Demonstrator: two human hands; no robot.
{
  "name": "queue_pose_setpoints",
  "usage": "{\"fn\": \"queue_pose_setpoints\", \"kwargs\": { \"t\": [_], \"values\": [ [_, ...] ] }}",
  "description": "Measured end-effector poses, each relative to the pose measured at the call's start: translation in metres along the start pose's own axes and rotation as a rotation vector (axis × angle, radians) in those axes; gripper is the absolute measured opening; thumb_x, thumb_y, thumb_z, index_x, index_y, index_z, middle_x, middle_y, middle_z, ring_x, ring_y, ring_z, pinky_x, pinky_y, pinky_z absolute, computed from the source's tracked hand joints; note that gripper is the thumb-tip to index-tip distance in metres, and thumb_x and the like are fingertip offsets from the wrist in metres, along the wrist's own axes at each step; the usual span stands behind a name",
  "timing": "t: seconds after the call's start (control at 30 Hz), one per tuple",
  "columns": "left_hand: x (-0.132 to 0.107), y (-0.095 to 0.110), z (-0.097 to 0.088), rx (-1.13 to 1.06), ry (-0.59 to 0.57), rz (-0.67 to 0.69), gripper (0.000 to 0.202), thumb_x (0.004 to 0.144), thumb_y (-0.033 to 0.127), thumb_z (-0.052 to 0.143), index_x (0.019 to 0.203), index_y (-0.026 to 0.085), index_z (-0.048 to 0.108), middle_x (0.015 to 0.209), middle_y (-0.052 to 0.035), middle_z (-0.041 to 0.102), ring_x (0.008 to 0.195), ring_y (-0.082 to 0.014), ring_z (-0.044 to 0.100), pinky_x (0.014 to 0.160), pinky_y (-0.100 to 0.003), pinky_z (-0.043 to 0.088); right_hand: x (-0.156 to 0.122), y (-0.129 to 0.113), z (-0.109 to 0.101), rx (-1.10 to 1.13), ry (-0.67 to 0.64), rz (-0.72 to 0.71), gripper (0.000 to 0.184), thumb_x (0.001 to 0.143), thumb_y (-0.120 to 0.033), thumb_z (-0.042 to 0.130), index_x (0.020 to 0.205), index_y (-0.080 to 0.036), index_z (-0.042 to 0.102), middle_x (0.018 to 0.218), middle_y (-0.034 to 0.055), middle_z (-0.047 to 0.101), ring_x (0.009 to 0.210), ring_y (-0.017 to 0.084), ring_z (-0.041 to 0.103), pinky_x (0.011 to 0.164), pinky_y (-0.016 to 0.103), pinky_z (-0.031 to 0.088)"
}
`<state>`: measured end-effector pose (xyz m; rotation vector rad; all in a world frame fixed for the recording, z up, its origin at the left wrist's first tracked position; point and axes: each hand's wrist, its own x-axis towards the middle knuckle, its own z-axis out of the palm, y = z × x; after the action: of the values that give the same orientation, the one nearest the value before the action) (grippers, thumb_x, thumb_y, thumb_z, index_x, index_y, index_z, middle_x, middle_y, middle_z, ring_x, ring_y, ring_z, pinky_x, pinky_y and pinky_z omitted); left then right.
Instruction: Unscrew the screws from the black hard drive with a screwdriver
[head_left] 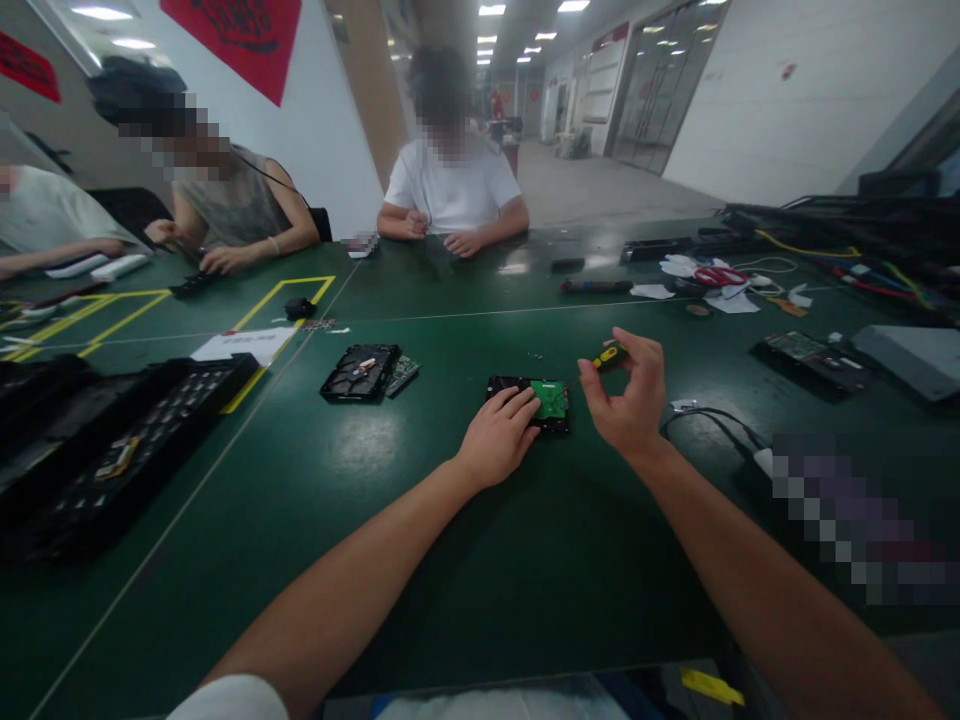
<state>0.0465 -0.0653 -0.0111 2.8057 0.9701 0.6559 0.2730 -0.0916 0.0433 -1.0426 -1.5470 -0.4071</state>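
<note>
A hard drive (553, 400) lies on the green tabletop with its green circuit board facing up. My left hand (501, 436) rests on its left part, fingers stretched out flat and hiding some of it. To the right, my right hand (631, 398) pinches a yellow and black screwdriver (610, 357) between thumb and fingers. The screwdriver's shaft points left and down toward the drive's right edge; whether the tip touches a screw is too small to tell. Just beyond the drive are a few tiny bits, perhaps screws (535, 356).
Left of the drive sit another hard drive (361, 372) and a loose circuit board (403, 375). Black trays (161, 440) fill the left side. On the right are a further drive (814, 362), a grey box (919, 360) and cables (709, 415). Across the table sit several people.
</note>
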Motion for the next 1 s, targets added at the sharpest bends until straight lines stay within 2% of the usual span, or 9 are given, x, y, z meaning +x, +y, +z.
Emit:
{"fn": "queue_pose_setpoints", "kwargs": {
  "t": [0.13, 0.2, 0.27, 0.33, 0.43, 0.6, 0.7, 0.87, 1.0],
  "values": [
    [0.004, -0.004, -0.006, -0.005, -0.008, 0.002, 0.060, 0.104, 0.044, 0.053, 0.157, 0.019, 0.044, 0.165, -0.0131, 0.044, 0.154, -0.0311, 0.039, 0.125, -0.051, 0.037, -0.003, 0.008, 0.001, -0.039, -0.005, 0.014, 0.061, 0.096, -0.031, 0.070, 0.151, -0.030, 0.044, 0.126, 0.0120, 0.057, 0.106, 0.030, 0.061, 0.084, 0.051, 0.062],
    [0.011, -0.012, -0.012, 0.017, -0.017, 0.018, 0.077, 0.096, 0.055, 0.063, 0.160, 0.019, 0.040, 0.169, -0.0160, 0.037, 0.157, -0.0360, 0.032, 0.127, -0.055, 0.032, -0.005, 0.010, 0.002, -0.043, -0.018, 0.020, 0.061, 0.097, -0.031, 0.069, 0.151, -0.028, 0.043, 0.126, 0.0125, 0.057, 0.109, 0.030, 0.061, 0.085, 0.051, 0.062],
    [0.021, -0.022, -0.018, 0.018, -0.042, 0.008, 0.094, 0.088, 0.064, 0.069, 0.162, 0.017, 0.035, 0.168, -0.0187, 0.036, 0.159, -0.0397, 0.027, 0.128, -0.059, 0.027, -0.007, 0.013, 0.002, -0.051, -0.017, 0.028, 0.059, 0.097, -0.030, 0.067, 0.151, -0.027, 0.043, 0.126, 0.0130, 0.057, 0.111, 0.031, 0.061, 0.086, 0.050, 0.062],
    [0.030, -0.031, -0.023, -0.021, -0.101, 0.017, 0.102, 0.084, 0.069, 0.071, 0.162, 0.015, 0.034, 0.165, -0.0208, 0.040, 0.157, -0.0406, 0.030, 0.128, -0.059, 0.027, -0.008, 0.015, 0.002, -0.070, -0.010, 0.036, 0.057, 0.098, -0.030, 0.066, 0.150, -0.026, 0.044, 0.125, 0.0129, 0.058, 0.113, 0.031, 0.060, 0.086, 0.050, 0.062],
    [0.037, -0.036, -0.027, -0.081, -0.187, 0.045, 0.099, 0.084, 0.070, 0.070, 0.159, 0.013, 0.039, 0.159, -0.0199, 0.048, 0.148, -0.0360, 0.045, 0.124, -0.050, 0.035, -0.010, 0.019, 0.002, -0.105, 0.005, 0.069, 0.055, 0.099, -0.031, 0.064, 0.150, -0.026, 0.043, 0.125, 0.0128, 0.056, 0.114, 0.030, 0.058, 0.085, 0.048, 0.062],
    [0.035, -0.016, -0.027, 0.011, -0.192, -0.185, 0.123, 0.075, 0.082, 0.070, 0.164, 0.008, 0.027, 0.155, -0.0251, 0.050, 0.143, -0.0411, 0.048, 0.122, -0.051, 0.033, -0.012, 0.022, 0.002, -0.077, -0.018, 0.155, 0.057, 0.100, -0.036, 0.063, 0.151, -0.028, 0.039, 0.131, 0.0128, 0.054, 0.110, 0.028, 0.060, 0.086, 0.047, 0.061],
    [0.033, 0.003, -0.035, 0.083, -0.219, -0.291, 0.127, 0.074, 0.086, 0.066, 0.163, 0.005, 0.026, 0.150, -0.0301, 0.053, 0.139, -0.0461, 0.050, 0.114, -0.053, 0.039, -0.012, 0.021, 0.002, -0.085, -0.019, 0.184, 0.059, 0.100, -0.039, 0.064, 0.151, -0.028, 0.038, 0.130, 0.0127, 0.054, 0.102, 0.026, 0.062, 0.085, 0.047, 0.062],
    [0.032, 0.022, -0.066, 0.112, -0.422, -0.308, 0.102, 0.085, 0.074, 0.063, 0.160, 0.010, 0.035, 0.136, -0.0282, 0.064, 0.126, -0.0466, 0.061, 0.098, -0.050, 0.050, -0.012, 0.022, 0.002, -0.102, -0.009, 0.180, 0.059, 0.099, -0.040, 0.065, 0.150, -0.027, 0.039, 0.124, 0.0117, 0.056, 0.094, 0.024, 0.062, 0.082, 0.046, 0.062],
    [0.032, 0.033, -0.083, 0.117, -0.468, -0.466, 0.079, 0.098, 0.060, 0.052, 0.157, 0.010, 0.035, 0.117, -0.0261, 0.074, 0.108, -0.0433, 0.072, 0.083, -0.045, 0.054, -0.013, 0.023, 0.004, -0.102, -0.009, 0.151, 0.057, 0.098, -0.038, 0.066, 0.148, -0.027, 0.043, 0.125, 0.0119, 0.056, 0.096, 0.025, 0.062, 0.082, 0.045, 0.062]
  ]
}}
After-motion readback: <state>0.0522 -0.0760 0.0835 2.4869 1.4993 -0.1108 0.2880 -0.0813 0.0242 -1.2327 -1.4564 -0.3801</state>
